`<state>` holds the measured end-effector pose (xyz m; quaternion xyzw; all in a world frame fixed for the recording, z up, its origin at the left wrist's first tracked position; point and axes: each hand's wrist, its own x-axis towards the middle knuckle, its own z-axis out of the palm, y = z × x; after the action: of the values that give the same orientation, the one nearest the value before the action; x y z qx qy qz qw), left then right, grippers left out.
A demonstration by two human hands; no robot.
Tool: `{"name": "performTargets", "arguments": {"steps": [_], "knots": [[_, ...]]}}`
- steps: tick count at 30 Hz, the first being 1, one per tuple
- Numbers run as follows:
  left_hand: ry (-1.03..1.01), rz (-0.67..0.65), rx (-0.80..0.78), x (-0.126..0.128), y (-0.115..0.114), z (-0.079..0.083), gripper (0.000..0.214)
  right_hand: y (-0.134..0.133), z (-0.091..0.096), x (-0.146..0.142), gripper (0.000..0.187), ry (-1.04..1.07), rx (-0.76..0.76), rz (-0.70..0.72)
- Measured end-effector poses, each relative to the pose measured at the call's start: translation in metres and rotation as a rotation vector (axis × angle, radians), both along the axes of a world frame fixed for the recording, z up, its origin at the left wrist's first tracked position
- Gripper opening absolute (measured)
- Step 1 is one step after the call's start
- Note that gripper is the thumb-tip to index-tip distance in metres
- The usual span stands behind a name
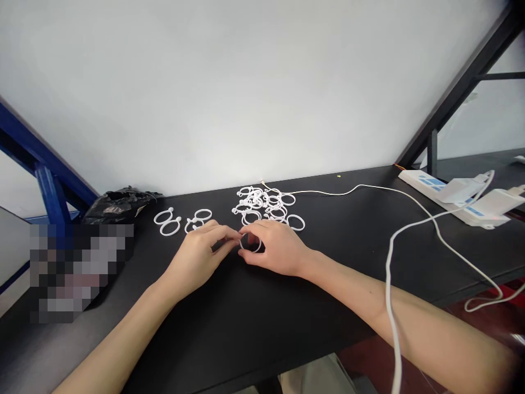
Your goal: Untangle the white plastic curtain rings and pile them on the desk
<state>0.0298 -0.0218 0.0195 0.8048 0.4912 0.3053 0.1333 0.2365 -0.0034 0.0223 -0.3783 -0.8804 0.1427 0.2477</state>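
Observation:
My two hands meet at the middle of a black table (246,323). My right hand (275,247) pinches a white plastic ring (250,244) that rests on the table. My left hand (199,253) has its fingertips closed on the same ring from the left. Just behind the hands lies a heap of several white rings (264,206). A few separate white rings (180,220) lie to the left of the heap, close to my left hand.
A crumpled black plastic bag (118,203) sits at the back left. A white cable (394,257) runs across the right side and over the table's front edge. White power strips with adapters (463,197) stand at the far right. A white wall rises behind.

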Motion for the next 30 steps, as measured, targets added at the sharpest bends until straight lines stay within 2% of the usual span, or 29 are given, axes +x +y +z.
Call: {"name": "performTargets", "arguments": {"steps": [3,5,10,14,16,19,25,30], "knots": [[0.026,0.061,0.054,-0.004,0.003,0.001,0.018,0.003,-0.002,0.001,0.041,0.038,0.036,-0.026],[0.057,0.145,0.096,-0.01,0.008,0.003,0.018,0.006,-0.004,0.002,0.042,0.006,0.086,-0.079],[0.158,0.439,0.082,-0.034,0.022,0.002,0.021,0.018,-0.009,0.008,0.027,-0.177,0.118,-0.181],[0.253,0.549,0.058,-0.048,0.029,-0.003,0.024,0.021,-0.012,0.01,0.015,-0.154,0.125,-0.185],[0.273,0.531,0.107,-0.047,0.028,-0.005,0.025,0.019,-0.011,0.01,0.014,-0.132,0.127,-0.166],[0.225,0.399,0.18,-0.037,0.023,-0.004,0.027,0.015,-0.007,0.01,0.017,-0.084,0.144,-0.119],[0.127,0.092,0.11,-0.01,0.01,-0.002,0.03,0.011,-0.002,0.009,0.019,0.018,0.19,0.002],[0.087,0.076,0.062,-0.009,0.009,-0.003,0.027,0.011,-0.002,0.008,0.015,0.066,0.159,0.06]]}}
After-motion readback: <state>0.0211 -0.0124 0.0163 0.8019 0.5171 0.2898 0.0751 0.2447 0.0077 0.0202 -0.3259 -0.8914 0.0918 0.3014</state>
